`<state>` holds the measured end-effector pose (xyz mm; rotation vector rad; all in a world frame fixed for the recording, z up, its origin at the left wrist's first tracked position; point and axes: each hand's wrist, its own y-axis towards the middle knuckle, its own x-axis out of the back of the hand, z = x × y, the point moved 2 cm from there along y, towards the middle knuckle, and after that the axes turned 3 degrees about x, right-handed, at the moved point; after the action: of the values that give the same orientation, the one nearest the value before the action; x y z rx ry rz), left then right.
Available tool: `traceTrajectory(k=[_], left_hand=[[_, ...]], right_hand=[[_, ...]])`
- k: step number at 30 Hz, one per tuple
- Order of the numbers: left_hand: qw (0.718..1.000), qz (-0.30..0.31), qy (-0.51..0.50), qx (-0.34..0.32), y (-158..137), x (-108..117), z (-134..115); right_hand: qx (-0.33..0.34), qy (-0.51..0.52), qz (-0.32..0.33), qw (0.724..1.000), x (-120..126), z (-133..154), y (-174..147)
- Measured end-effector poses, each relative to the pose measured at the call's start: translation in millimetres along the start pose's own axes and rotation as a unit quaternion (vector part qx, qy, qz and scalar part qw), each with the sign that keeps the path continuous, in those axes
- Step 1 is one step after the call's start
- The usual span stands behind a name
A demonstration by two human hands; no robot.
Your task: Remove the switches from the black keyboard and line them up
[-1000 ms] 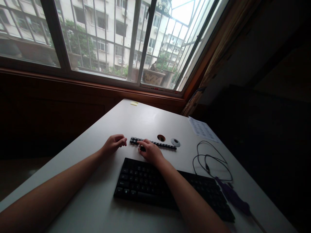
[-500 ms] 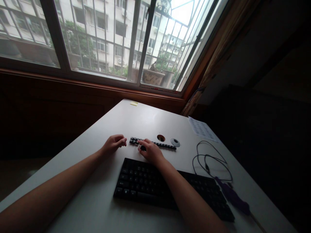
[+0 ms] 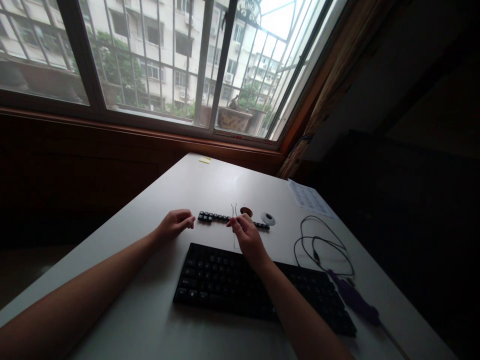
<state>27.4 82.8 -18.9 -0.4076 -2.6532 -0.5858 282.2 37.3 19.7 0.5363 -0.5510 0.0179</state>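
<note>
My right hand (image 3: 248, 237) pinches a thin wire keycap puller (image 3: 233, 209), its two bent prongs pointing up past the fingertips and its wire loop hanging below. Just behind that hand, black keycaps (image 3: 213, 216) stand in a long row on the desk, partly hidden by my fingers. My left hand (image 3: 177, 222) rests on the desk left of the row, fingers curled closed; whatever they may hold is hidden. Nearer to me lies a black keyboard (image 3: 221, 285), with my right forearm crossing over it.
Behind the row are a round desk hole (image 3: 246, 211) and its grey cover (image 3: 268, 218). To the right lie a coiled black cable (image 3: 326, 239), a purple object (image 3: 354, 300) and a printed sheet (image 3: 310, 198). A yellow note (image 3: 204, 160) is at the far corner.
My right hand has lifted from the left part of the keycap row and moved right; the wire puller now shows upright in its fingers. My left hand stays nearly still.
</note>
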Motion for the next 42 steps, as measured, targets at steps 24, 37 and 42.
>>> traceTrajectory(k=[24,37,42], left_hand=[[0.977,0.182,0.046,-0.101,-7,-15,-12],[0.967,0.225,0.068,-0.103,-9,-14,-28],[0.97,0.218,0.049,-0.095,-9,-17,-22]], right_hand=[[0.067,0.061,0.032,0.995,-23,23,-45],[0.047,-0.059,0.089,0.993,-32,19,-50],[0.045,-0.061,0.078,0.994,-32,17,-52]])
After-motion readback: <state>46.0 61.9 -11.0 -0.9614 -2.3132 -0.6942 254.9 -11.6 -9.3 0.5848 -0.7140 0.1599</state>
